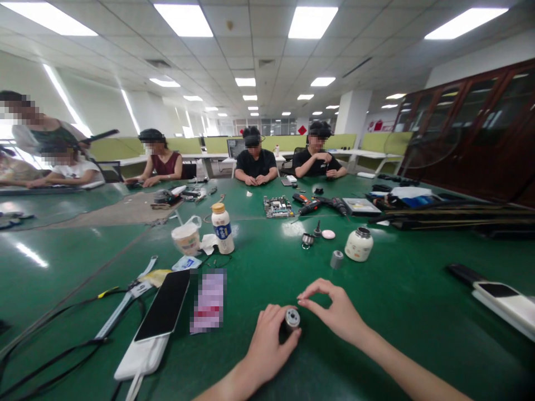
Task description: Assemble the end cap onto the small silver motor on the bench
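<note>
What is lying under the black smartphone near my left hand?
The black smartphone lies on a white rectangular power bank, whose near end shows. Anything beneath the rest is covered.

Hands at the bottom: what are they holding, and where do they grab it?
The left hand grips a small metal cylinder around its side. The right hand hovers beside it, holding nothing.

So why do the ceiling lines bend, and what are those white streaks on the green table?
Head view: the wide lens bows the ceiling panels and stretches the edges; the streaks are ceiling lights glaring off the glossy table; the left hand and right hand around the small metal cylinder look sharp, with only soft shadows.
</note>
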`<state>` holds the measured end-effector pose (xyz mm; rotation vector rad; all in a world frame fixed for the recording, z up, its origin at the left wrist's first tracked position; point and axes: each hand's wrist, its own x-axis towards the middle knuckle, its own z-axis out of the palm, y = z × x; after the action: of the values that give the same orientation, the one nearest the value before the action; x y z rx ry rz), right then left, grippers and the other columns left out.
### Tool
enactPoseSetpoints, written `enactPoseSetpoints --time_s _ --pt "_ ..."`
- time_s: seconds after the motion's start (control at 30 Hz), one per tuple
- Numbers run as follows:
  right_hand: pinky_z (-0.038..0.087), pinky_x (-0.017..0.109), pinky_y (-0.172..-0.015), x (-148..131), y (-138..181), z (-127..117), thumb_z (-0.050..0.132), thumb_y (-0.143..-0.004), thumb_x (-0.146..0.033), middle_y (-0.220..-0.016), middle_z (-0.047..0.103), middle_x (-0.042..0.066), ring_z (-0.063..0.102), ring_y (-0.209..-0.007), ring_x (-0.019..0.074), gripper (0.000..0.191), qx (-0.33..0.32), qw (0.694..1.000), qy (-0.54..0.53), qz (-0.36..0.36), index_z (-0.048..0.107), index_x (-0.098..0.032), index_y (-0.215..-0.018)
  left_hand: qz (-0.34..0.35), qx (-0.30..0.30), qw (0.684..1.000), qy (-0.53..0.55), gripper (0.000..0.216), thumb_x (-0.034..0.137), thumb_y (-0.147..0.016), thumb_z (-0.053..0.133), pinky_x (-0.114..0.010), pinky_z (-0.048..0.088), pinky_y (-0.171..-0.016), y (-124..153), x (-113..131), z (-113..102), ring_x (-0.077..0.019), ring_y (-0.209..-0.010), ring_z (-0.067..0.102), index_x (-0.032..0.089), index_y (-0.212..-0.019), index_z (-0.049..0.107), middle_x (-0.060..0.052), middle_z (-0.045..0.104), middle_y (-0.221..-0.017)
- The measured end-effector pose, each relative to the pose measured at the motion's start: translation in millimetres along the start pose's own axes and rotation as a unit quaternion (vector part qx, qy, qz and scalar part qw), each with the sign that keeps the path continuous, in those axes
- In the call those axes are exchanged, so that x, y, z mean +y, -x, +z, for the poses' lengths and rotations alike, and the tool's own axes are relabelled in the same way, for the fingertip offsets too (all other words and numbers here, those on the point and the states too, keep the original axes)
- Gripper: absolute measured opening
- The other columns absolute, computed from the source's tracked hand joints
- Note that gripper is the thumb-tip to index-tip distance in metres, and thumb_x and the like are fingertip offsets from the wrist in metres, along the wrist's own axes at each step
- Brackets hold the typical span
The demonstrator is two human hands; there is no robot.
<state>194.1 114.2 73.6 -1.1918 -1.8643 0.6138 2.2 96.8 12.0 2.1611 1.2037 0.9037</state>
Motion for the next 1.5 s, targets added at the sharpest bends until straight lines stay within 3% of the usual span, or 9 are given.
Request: enactPoseSetpoints --time_s 0.23,0.5,0.67,0.83,1.0,1.17,1.33,1.4,1.5 --pt "0.045 0.035 -0.08 -3 9 24 0.068 -0.081 -0.013 -0.08 0.072 -0.002 0.062 -0.084 0.0203 0.014 -0.054 0.998 0.038 -0.008 0.07 -0.025 -0.074 0.009 0.004 1.0 -0.006 0.016 0.022 -0.087 0.061 -0.035 0.041 -0.08 0 0 2 -0.0232 -0.091 0.054 0.024 -0.103 0.061 -0.003 0.064 -0.093" --pt "0.041 0.033 -0.077 -3 5 27 0.077 -0.075 -0.025 -0.075 0.071 -0.003 0.061 -0.079 0.0194 0.01 -0.034 0.997 0.068 -0.009 0.067 -0.023 -0.076 0.016 0.004 1.0 -0.011 0.023 0.022 -0.087 0.06 -0.037 0.041 -0.083 0 -2 3 -0.0235 -0.094 0.054 0.024 -0.11 0.059 -0.004 0.063 -0.098" --pt "0.041 0.032 -0.075 -1 4 32 0.076 -0.074 -0.023 -0.072 0.07 -0.003 0.063 -0.076 0.0192 0.01 -0.034 0.998 0.049 0.0 0.067 -0.023 -0.078 0.015 -0.001 1.0 -0.012 0.021 0.022 -0.087 0.06 -0.037 0.041 -0.082 1 -3 3 -0.0233 -0.093 0.054 0.023 -0.108 0.06 -0.004 0.063 -0.099" --pt "0.044 0.033 -0.077 -7 -2 26 0.073 -0.074 -0.021 -0.069 0.072 -0.003 0.067 -0.073 0.0191 0.011 -0.065 0.997 0.009 0.034 0.065 -0.022 -0.081 0.017 -0.007 1.0 -0.002 0.03 0.022 -0.088 0.06 -0.037 0.04 -0.084 0 0 1 -0.0232 -0.097 0.054 0.026 -0.117 0.058 -0.003 0.064 -0.103" --pt "0.045 0.033 -0.084 -19 -22 2 0.075 -0.071 -0.021 -0.072 0.074 -0.002 0.07 -0.083 0.0215 0.02 -0.124 0.992 -0.017 -0.019 0.066 -0.022 -0.088 0.006 0.0 1.0 -0.002 0.026 0.022 -0.086 0.061 -0.037 0.041 -0.086 0 1 0 -0.0239 -0.097 0.054 0.024 -0.113 0.06 -0.004 0.064 -0.103" --pt "0.045 0.041 -0.092 14 -27 -19 0.074 -0.075 -0.027 -0.077 0.077 0.001 0.072 -0.083 0.0232 0.02 -0.106 0.994 -0.008 -0.012 0.066 -0.021 -0.092 -0.006 -0.009 1.0 -0.004 0.027 0.024 -0.087 0.06 -0.038 0.04 -0.087 1 3 0 -0.0244 -0.097 0.055 0.025 -0.114 0.059 -0.004 0.064 -0.101" --pt "0.049 0.043 -0.089 71 -5 -7 0.071 -0.077 -0.023 -0.079 0.076 0.004 0.072 -0.08 0.0236 0.007 -0.066 0.997 0.015 0.028 0.068 -0.019 -0.082 -0.009 -0.009 1.0 0.004 0.03 0.026 -0.087 0.06 -0.039 0.04 -0.09 1 2 -1 -0.0251 -0.1 0.055 0.027 -0.117 0.059 -0.004 0.065 -0.104" --pt "0.05 0.042 -0.086 76 0 -3 0.07 -0.079 -0.024 -0.082 0.076 0.005 0.072 -0.079 0.0227 0.007 -0.05 0.998 0.017 0.03 0.068 -0.019 -0.082 -0.009 -0.011 1.0 0.004 0.03 0.026 -0.087 0.06 -0.039 0.04 -0.089 1 1 -1 -0.0254 -0.1 0.055 0.027 -0.117 0.06 -0.004 0.065 -0.104" --pt "0.05 0.04 -0.086 55 -1 -4 0.071 -0.081 -0.028 -0.089 0.074 0.005 0.07 -0.083 0.0216 0.01 -0.018 0.999 0.012 0.024 0.069 -0.019 -0.085 -0.01 -0.011 1.0 -0.001 0.032 0.026 -0.086 0.061 -0.039 0.041 -0.089 0 0 -1 -0.0258 -0.1 0.055 0.027 -0.118 0.059 -0.005 0.065 -0.104"
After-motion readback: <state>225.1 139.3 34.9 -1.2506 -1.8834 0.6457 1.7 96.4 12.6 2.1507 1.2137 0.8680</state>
